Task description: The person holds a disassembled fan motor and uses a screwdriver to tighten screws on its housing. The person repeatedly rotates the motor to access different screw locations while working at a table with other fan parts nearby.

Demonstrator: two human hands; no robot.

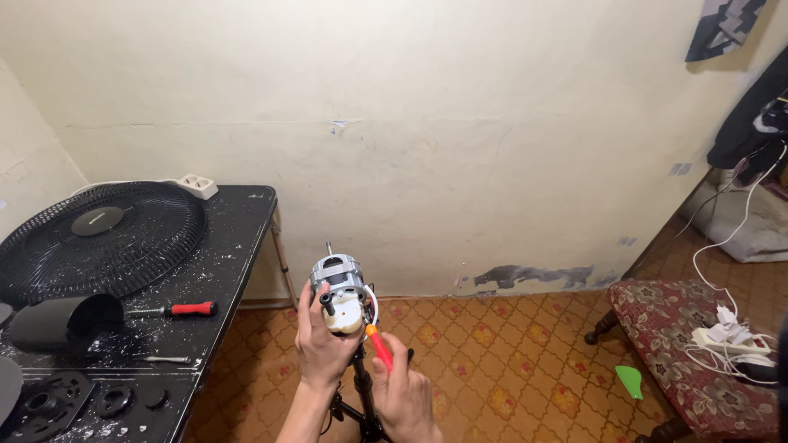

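Note:
My left hand [318, 344] grips a bare fan motor [338, 287], grey metal on top with a cream gearbox, standing on a black stand pole [365, 398]. My right hand [404, 394] holds a screwdriver with a red and yellow handle [378, 344]; its tip points up at the motor's cream part. A thin shaft sticks up from the motor's top.
A black table [238, 238] at left carries a black fan grille [98, 238], a black motor cover [57, 321], a red-handled screwdriver [190, 309], a white power strip [198, 186] and black fan parts [74, 399]. A patterned stool [681, 328] with white cables stands right.

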